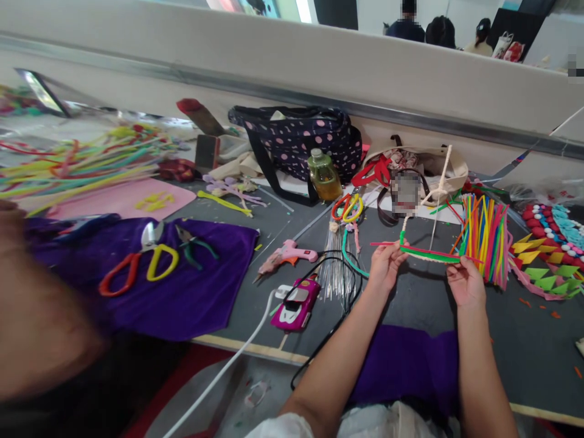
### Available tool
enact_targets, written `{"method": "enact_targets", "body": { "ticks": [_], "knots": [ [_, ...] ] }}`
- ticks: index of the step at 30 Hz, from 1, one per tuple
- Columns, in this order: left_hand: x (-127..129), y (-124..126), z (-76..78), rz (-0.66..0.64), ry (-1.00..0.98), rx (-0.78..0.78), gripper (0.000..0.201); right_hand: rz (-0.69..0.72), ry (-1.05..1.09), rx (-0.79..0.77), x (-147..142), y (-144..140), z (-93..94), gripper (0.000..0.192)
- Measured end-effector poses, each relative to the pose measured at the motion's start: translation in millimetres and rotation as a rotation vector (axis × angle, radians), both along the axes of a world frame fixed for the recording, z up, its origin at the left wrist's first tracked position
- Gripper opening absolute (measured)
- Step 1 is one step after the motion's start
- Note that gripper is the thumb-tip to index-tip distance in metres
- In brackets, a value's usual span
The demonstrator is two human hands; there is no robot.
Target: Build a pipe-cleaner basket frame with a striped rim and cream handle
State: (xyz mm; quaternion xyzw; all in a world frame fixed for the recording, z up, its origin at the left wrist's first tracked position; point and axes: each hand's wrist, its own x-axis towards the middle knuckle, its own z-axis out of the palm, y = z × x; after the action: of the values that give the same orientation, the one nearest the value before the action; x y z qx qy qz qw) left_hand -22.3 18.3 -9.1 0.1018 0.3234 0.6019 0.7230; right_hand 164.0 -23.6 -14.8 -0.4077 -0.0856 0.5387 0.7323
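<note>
My left hand (387,265) pinches the left end of a thin red stick (387,244), with a green strip (429,255) lying along it and a pale edge below. The right end is between the fingers of my right hand (466,283). A cream twisted cord (446,167) rises from the left end of the piece and bends up to a point, and a fine thread hangs down from it. Just beyond my right hand lies a bundle of coloured sticks (486,237). Red-and-yellow-handled scissors (349,208) lie beyond my left hand.
Left of my arms are a pink glue gun (292,252), a magenta toy-car-shaped device (297,305) with cables, and a bottle (323,175). Scissors (137,267) and pliers (196,246) lie on purple cloth (214,304). Another person's blurred arm (41,298) fills the left edge.
</note>
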Motion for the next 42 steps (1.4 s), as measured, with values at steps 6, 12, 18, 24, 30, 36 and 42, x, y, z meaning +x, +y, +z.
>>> {"method": "enact_targets", "body": {
  "ticks": [6, 12, 18, 24, 30, 36, 42],
  "knots": [
    [-0.7, -1.3, -1.9, -0.013, -0.001, 0.011, 0.012, -0.002, -0.006, -0.005, 0.8, -0.2, 0.0, 0.021],
    [-1.1, -0.7, -5.0, 0.022, -0.012, -0.006, 0.014, -0.012, 0.051, -0.032, -1.3, -0.8, 3.1, 0.021],
    [-1.5, -1.5, -5.7, 0.01, 0.038, 0.004, 0.021, 0.003, 0.017, -0.023, -0.5, -0.3, 3.0, 0.021],
    [-0.9, -0.1, -6.1, 0.02, 0.025, -0.005, 0.026, 0.008, 0.008, -0.015, -1.0, 0.1, 1.3, 0.022],
    [-0.3, 1.0, -3.3, 0.015, 0.014, -0.039, 0.023, 0.025, 0.015, -0.012, -1.9, 1.2, -0.8, 0.022],
    [0.4, 1.0, -5.5, 0.057, -0.004, -0.017, 0.018, 0.012, 0.027, -0.011, -4.2, 2.3, -1.8, 0.027],
    [0.8, 1.4, -6.7, 0.089, 0.019, -0.047, 0.02, 0.003, -0.054, -0.024, -6.8, 3.0, -1.6, 0.028]
  ]
}}
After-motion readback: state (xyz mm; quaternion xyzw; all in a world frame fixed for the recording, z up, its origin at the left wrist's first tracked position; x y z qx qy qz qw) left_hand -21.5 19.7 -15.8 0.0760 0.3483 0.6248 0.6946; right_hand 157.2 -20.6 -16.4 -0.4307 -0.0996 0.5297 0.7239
